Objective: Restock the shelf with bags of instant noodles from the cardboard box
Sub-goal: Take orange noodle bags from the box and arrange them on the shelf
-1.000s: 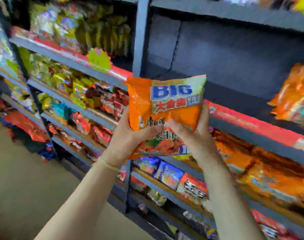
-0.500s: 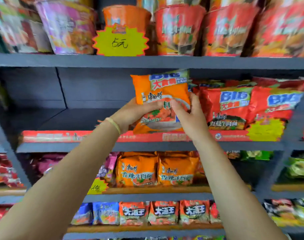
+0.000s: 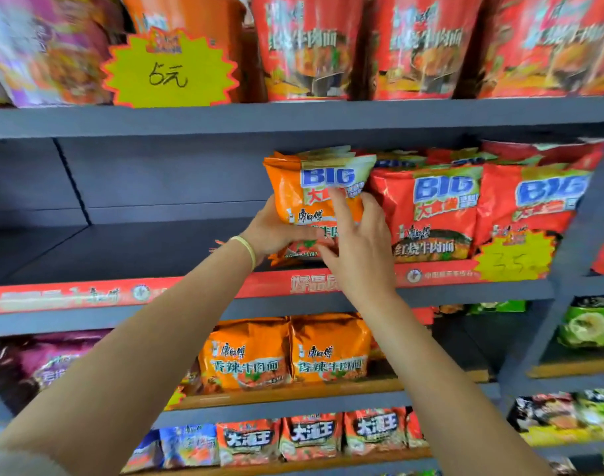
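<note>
1. My left hand [image 3: 273, 231] grips the orange bag [image 3: 314, 201] by its left edge & lower corner, thumb across the front, fingers curled behind.
2. My right hand [image 3: 359, 255] is on the bag's front w/ fingers fairly straight, index reaching up to the label. It presses more than it clamps, thumb low by the bottom edge.
3. The bag stands upright on the shelf [image 3: 122, 249], its base just behind the red strip [image 3: 87, 297] at the front lip. Looks like it's down but not let go yet.
4. Right of my grip, touching the bag: red bags [image 3: 438, 207] in a row, more stacked behind. At least one more orange bag sits directly behind mine.
5. Left of my grip: bare shelf deck, all the way to the back wall. Plenty of room to fill.
6. Progress, my guess: early. A few orange bags in, most of the orange slot still to stock.
7. Box: not in view, so can't tell how many bags remain.
8. Below my grip: lower shelf w/ other orange packs [image 3: 283, 355], already faced.
</note>
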Available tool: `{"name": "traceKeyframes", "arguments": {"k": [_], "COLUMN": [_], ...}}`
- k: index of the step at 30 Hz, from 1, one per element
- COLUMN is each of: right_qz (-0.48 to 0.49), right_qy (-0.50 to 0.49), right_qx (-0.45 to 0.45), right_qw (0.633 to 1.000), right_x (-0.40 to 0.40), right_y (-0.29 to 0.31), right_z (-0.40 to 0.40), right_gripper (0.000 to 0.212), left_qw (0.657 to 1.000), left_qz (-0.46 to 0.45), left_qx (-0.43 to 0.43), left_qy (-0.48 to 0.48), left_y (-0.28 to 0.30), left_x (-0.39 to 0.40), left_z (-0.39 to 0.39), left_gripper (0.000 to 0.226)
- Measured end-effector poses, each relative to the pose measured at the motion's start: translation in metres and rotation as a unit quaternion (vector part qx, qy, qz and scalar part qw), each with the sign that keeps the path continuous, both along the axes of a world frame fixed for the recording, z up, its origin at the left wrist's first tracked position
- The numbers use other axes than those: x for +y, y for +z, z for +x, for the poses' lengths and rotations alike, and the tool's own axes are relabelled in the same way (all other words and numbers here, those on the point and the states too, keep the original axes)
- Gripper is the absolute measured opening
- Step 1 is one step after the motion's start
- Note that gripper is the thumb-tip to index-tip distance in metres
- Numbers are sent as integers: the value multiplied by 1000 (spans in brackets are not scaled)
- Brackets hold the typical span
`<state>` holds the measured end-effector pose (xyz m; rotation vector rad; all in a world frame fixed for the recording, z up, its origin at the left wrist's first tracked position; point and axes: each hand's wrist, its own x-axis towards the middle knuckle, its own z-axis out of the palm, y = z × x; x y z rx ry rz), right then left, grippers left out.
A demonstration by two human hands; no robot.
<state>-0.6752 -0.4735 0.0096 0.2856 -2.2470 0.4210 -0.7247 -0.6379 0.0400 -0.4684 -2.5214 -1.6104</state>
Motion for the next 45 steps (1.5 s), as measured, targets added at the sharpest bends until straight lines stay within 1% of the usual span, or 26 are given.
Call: {"name": "traceKeyframes", "arguments": {"k": [2, 3, 5, 6, 8, 9, 13, 15, 18, 20, 23, 27, 28, 29, 30, 32, 33, 34, 35, 36, 37, 39, 41, 42, 43, 45], "right_qz": [35, 43, 54, 52, 32, 26, 28, 29, 22, 21, 24, 14, 9, 2, -9, -48, -72, -92, -104, -110, -111, -97, -49, -7, 46, 144], "right_qy": [-41, -55, -52, -34, 1, 6, 7, 11, 17, 19, 30, 38, 37, 41, 50, 92, 127, 168, 213, 263, 316, 413, 491, 522, 548, 591], "right_qx": [21, 23, -18, -62, -134, -154, -169, -161, -105, -86, -86, -77, -62, -39, -9, 44, 60, 68, 67, 56, 33, -43, -149, -204, -249, -304], "right_qw": [998, 997, 997, 996, 990, 988, 985, 986, 994, 996, 996, 996, 997, 998, 999, 994, 988, 979, 969, 957, 942, 904, 857, 828, 797, 733], "right_x": [-3, -5, -9, -10, -12, -12, -9, -8, -8, -8, -9, -9, -11, -15, -21, -42, -57, -76, -98, -123, -151, -213, -281, -315, -349, -413], "right_y": [0, 1, 8, 11, 14, 15, 18, 17, 13, 12, 10, 9, 8, 6, 5, 1, -1, -2, -4, -8, -13, -28, -50, -63, -78, -108], "right_z": [-1, 0, 1, 0, -3, -5, -8, -7, -5, -4, -7, -2, 2, 6, 11, 21, 27, 33, 39, 45, 52, 71, 99, 118, 139, 191], "right_gripper": [80, 78, 76, 76, 76, 76, 76, 73, 69, 74, 81, 76, 72, 67, 59, 40, 31, 24, 17, 13, 10, 8, 9, 10, 11, 14], "left_qw": [997, 996, 995, 994, 992, 992, 991, 991, 991, 990, 988, 991, 992, 992, 988, 957, 943, 934, 930, 929, 930, 928, 912, 895, 873, 820], "left_qz": [-62, -69, -69, -79, -108, -114, -113, -104, -90, -99, -123, -98, -95, -92, -88, -47, -8, 22, 40, 40, 20, -41, -73, -84, -82, -31], "left_qx": [0, -13, -36, -41, -45, -50, -78, -85, -97, -98, -84, -95, -83, -51, 2, 135, 176, 193, 191, 173, 150, 83, -19, -71, -118, -158], "left_qy": [48, 60, 62, 60, 45, 35, 8, 3, 19, 24, 30, 12, 26, 65, 129, 252, 281, 299, 311, 324, 334, 361, 404, 433, 467, 550], "left_y": [-3, -5, -4, -4, -5, -5, 1, 3, 5, 5, 2, 1, 1, 1, 0, -4, -7, -12, -19, -27, -38, -65, -100, -119, -140, -178], "left_x": [-4, -6, -4, -1, 4, 6, 7, 4, 1, 3, 5, -2, -5, -11, -18, -42, -57, -75, -95, -115, -140, -195, -255, -282, -307, -348], "left_z": [-9, -11, -5, -2, 1, 1, 3, 7, 11, 14, 9, 12, 17, 24, 33, 58, 74, 90, 108, 127, 147, 193, 248, 281, 316, 394], "left_gripper": [92, 100, 111, 112, 110, 107, 99, 88, 74, 72, 71, 71, 69, 66, 60, 37, 25, 20, 19, 19, 19, 16, 15, 15, 16, 14]}}
